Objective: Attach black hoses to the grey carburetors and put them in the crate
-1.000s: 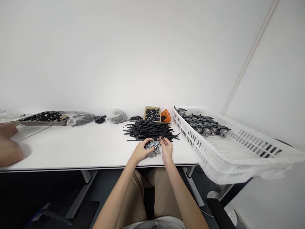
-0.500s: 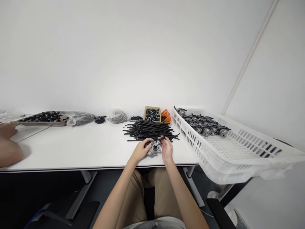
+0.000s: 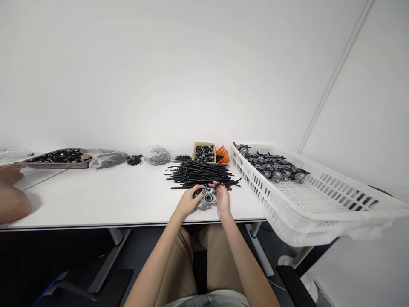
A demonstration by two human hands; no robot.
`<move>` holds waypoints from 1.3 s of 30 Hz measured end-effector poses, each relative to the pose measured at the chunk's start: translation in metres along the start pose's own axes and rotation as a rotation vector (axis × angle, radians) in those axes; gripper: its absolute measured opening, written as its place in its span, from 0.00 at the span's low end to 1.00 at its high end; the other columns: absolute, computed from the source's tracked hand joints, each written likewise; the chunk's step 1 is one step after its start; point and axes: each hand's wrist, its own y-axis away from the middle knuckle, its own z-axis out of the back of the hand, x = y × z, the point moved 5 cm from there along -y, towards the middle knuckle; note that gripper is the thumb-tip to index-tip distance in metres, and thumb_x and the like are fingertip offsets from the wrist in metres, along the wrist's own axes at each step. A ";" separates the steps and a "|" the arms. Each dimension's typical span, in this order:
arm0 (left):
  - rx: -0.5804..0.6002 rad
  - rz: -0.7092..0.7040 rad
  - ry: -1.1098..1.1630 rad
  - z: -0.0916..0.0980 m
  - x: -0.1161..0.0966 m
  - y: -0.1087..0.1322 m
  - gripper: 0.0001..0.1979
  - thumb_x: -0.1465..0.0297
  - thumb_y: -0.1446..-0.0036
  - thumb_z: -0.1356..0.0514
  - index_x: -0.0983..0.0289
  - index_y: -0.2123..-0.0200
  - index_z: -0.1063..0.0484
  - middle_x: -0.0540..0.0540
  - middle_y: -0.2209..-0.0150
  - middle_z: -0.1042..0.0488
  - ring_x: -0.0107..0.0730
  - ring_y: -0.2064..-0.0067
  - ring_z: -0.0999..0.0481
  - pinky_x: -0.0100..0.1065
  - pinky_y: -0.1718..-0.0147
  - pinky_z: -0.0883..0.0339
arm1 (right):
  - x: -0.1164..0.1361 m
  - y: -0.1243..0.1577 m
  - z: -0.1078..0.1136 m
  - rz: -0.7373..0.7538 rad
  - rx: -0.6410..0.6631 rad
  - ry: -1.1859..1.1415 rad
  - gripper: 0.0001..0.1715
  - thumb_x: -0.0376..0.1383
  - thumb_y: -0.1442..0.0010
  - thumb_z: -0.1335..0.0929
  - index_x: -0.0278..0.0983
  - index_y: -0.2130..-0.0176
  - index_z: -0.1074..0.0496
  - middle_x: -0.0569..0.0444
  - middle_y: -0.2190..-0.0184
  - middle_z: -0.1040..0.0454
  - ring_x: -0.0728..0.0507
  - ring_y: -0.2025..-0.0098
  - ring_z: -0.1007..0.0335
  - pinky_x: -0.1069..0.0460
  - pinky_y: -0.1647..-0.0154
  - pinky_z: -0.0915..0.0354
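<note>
A silver metal carburetor [image 3: 207, 202] with a round bore facing me is at the table's front edge. My left hand [image 3: 188, 203] is closed around its left side, thumb on top. My right hand [image 3: 223, 201] is closed at its upper right, fingers on a short black hose [image 3: 217, 186] that angles off the body. The fingertips partly hide where hose and body meet. Just beyond my hands lies a heap of black rubber hoses [image 3: 201, 172].
On the right a white plastic crate [image 3: 287, 213] holds several carburetors [image 3: 275, 168]. Behind the hoses stand a beige bin [image 3: 194, 149] of black parts and an orange basket [image 3: 223, 152]. Clear bags [image 3: 108, 158] and a tray [image 3: 57, 166] sit leftward. Another person's arm [image 3: 12, 200] is far left.
My right hand has shifted slightly left, closer against the carburetor and the black hose. My left hand stays in place on the body.
</note>
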 end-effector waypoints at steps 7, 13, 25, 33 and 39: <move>0.005 -0.005 -0.003 0.000 -0.001 0.001 0.15 0.63 0.39 0.44 0.59 0.50 0.28 0.55 0.51 0.23 0.37 0.53 0.24 0.35 0.52 0.34 | -0.005 0.004 -0.009 0.045 0.149 0.120 0.26 0.45 0.45 0.30 0.39 0.49 0.32 0.48 0.52 0.22 0.40 0.48 0.27 0.46 0.46 0.35; -0.044 0.070 0.026 0.001 0.008 0.000 0.23 0.57 0.40 0.42 0.61 0.46 0.33 0.56 0.58 0.22 0.37 0.58 0.24 0.35 0.58 0.33 | -0.010 0.002 -0.010 0.100 0.199 0.169 0.34 0.42 0.49 0.25 0.41 0.45 0.35 0.46 0.50 0.23 0.41 0.48 0.27 0.45 0.46 0.33; -0.048 0.020 0.249 0.006 0.004 0.000 0.20 0.56 0.36 0.49 0.63 0.49 0.31 0.59 0.50 0.25 0.41 0.47 0.27 0.40 0.45 0.36 | 0.000 0.021 -0.030 0.203 0.472 0.239 0.33 0.35 0.51 0.25 0.43 0.45 0.30 0.50 0.47 0.26 0.42 0.43 0.31 0.46 0.38 0.39; 0.073 0.071 0.312 0.001 0.006 0.002 0.29 0.59 0.50 0.34 0.63 0.46 0.32 0.61 0.46 0.27 0.45 0.48 0.27 0.42 0.47 0.35 | 0.003 0.007 -0.012 0.235 0.202 0.234 0.28 0.46 0.46 0.28 0.39 0.48 0.29 0.47 0.50 0.24 0.42 0.49 0.29 0.48 0.44 0.36; 0.044 0.074 0.212 0.003 0.001 0.005 0.22 0.67 0.52 0.33 0.63 0.52 0.29 0.58 0.51 0.24 0.43 0.49 0.27 0.41 0.47 0.35 | -0.001 -0.007 0.010 0.199 -0.040 0.246 0.21 0.46 0.42 0.34 0.39 0.52 0.30 0.49 0.60 0.22 0.42 0.59 0.27 0.48 0.55 0.33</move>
